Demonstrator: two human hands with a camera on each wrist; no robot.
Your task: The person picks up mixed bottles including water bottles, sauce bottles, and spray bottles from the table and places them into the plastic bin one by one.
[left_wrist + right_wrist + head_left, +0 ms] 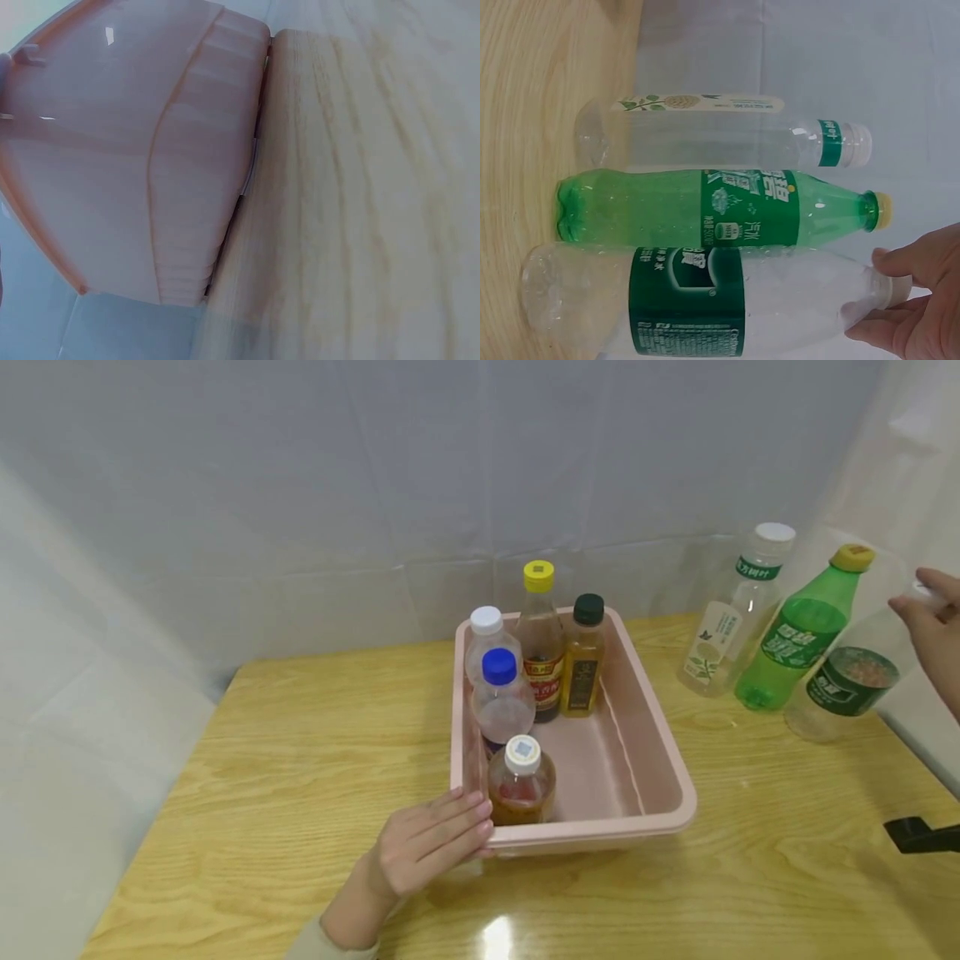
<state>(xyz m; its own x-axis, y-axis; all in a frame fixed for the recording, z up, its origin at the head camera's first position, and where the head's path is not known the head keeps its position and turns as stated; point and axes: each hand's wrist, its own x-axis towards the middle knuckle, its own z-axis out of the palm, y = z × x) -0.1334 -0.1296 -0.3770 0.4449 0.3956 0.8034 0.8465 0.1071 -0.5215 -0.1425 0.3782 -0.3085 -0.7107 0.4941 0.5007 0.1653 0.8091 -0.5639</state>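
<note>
My left hand (431, 845) rests with straight fingers on the near left corner of a pink basin (660, 752). The basin's outer wall (90, 180) fills much of the left wrist view. At the far right, my right hand (941, 627) pinches the capped neck of a clear plastic bottle (686, 300) with a dark green label. Thumb and fingers lie on either side of that white cap in the right wrist view. Beside this bottle stand a green soda bottle (802, 639) with a yellow cap and a clear bottle (723, 639) with a white cap.
Inside the basin stand a white-capped bottle (487, 639), a blue-capped bottle (504, 706), a yellow-capped sauce bottle (542, 635), a green-capped oil bottle (582, 664) and a bottle of brown liquid (521, 793). A black object (918, 835) juts in at the right over the wooden table (315, 735).
</note>
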